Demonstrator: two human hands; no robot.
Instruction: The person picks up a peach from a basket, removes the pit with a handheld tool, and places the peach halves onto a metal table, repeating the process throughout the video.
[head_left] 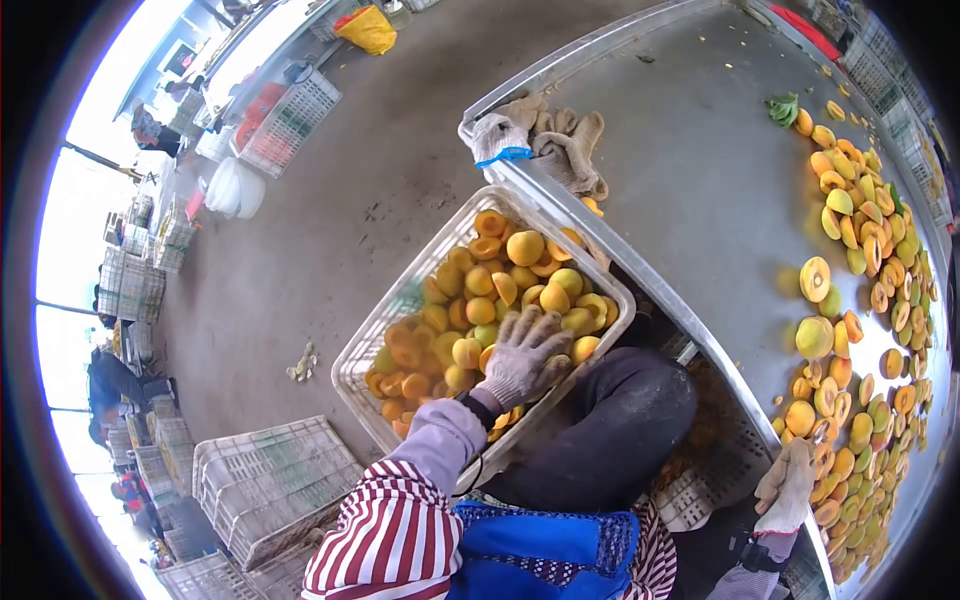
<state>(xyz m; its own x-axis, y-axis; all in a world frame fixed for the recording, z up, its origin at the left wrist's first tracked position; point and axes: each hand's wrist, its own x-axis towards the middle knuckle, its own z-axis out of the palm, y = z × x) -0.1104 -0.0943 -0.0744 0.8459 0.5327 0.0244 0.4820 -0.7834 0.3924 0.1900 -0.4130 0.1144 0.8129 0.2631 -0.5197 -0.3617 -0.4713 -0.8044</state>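
My left hand (pixel 525 350), in a grey knit glove, lies with fingers spread on the halved yellow peaches (pixel 482 312) that fill a white plastic crate (pixel 362 352). It touches the fruit near the crate's right side. The crate stands tilted in view, beside my knee and against the metal table (pixel 690 160). My right hand (pixel 785 483), also gloved, rests at the table's near rim with its fingers stretched out, beside a long spread of peach halves (pixel 848 440). I see no fruit held in it. Some halves show their cut face, others their skin.
Used gloves (pixel 560 140) lie on the table's corner. Stacked crates (pixel 275 480) stand at lower left. A white bucket (pixel 236 190), a crate with red contents (pixel 285 125) and a yellow bag (pixel 368 30) are farther off. Other people (pixel 120 390) work at the far left.
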